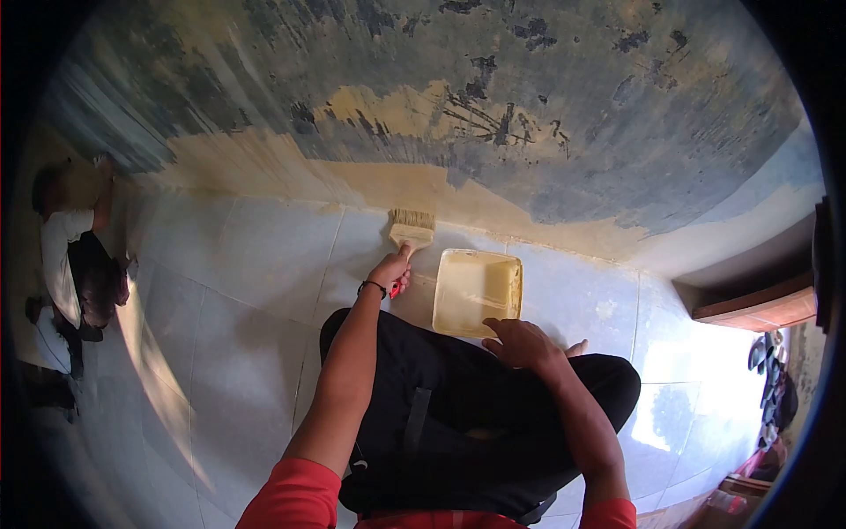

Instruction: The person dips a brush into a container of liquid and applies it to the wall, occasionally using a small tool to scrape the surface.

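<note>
My left hand is closed around the handle of a wide paintbrush, which has a red end. Its cream-coated bristles point toward the foot of the wall, close to where wall and floor meet. Just right of the brush, a square paint container stands on the floor in front of my knees, with cream paint inside and smeared on its walls. My right hand is at the container's near right rim, fingers bent over the edge.
The wall ahead has patchy grey and dark marks, with a cream band along its foot. Pale tiles cover the floor. Another person crouches by the wall at far left. At right are a wooden ledge and several shoes.
</note>
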Tool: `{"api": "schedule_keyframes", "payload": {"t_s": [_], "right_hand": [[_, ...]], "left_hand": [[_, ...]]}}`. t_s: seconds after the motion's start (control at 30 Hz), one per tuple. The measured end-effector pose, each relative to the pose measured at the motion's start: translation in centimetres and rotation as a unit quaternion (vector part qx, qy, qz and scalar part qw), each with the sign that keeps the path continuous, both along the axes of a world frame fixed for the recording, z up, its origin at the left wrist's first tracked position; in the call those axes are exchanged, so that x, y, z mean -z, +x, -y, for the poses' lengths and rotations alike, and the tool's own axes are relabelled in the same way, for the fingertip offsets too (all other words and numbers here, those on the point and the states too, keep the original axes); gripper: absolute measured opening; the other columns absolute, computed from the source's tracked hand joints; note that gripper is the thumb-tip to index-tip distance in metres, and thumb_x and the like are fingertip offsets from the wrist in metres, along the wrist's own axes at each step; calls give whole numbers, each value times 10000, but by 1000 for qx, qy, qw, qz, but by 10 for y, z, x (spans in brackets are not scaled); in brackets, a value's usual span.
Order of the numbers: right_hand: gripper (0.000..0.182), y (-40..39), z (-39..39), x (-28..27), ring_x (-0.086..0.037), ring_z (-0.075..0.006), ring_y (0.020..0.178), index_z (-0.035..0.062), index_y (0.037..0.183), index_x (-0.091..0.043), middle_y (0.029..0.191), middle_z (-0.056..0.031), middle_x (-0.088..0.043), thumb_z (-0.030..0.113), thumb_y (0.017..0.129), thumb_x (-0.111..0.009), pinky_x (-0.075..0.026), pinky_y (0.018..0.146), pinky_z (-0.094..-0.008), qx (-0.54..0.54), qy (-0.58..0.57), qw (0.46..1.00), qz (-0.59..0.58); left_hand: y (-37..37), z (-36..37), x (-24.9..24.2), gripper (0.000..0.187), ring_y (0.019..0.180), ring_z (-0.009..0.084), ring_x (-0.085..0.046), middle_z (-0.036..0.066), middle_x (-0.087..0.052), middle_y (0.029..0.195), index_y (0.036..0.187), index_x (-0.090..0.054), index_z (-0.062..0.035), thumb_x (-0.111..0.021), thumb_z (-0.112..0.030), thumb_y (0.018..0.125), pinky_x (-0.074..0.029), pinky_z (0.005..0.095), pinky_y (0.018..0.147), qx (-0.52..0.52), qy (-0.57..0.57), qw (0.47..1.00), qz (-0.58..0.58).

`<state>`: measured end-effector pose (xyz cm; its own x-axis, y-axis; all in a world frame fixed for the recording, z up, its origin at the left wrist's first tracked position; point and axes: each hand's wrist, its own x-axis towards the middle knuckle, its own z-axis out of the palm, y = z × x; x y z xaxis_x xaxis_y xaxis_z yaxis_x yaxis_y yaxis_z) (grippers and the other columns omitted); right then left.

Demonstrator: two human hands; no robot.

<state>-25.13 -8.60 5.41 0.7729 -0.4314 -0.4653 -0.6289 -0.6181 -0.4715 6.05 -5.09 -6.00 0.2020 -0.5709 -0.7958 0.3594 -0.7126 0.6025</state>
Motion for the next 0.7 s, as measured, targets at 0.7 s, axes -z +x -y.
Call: {"api": "schedule_keyframes", "payload": {"t_s": [0.7], "right_hand": [[447, -4, 0, 0, -620, -371, 996, 46, 1243, -515, 1040, -231, -643, 339, 906, -532, -479, 880, -463, -3, 5, 1000, 0]], "left_hand": [[0, -7, -2, 585, 418, 91, -347, -33, -356, 568, 731, -403, -111, -380, -669, 905, -361, 281, 397, 29, 6, 1000, 3]]}}
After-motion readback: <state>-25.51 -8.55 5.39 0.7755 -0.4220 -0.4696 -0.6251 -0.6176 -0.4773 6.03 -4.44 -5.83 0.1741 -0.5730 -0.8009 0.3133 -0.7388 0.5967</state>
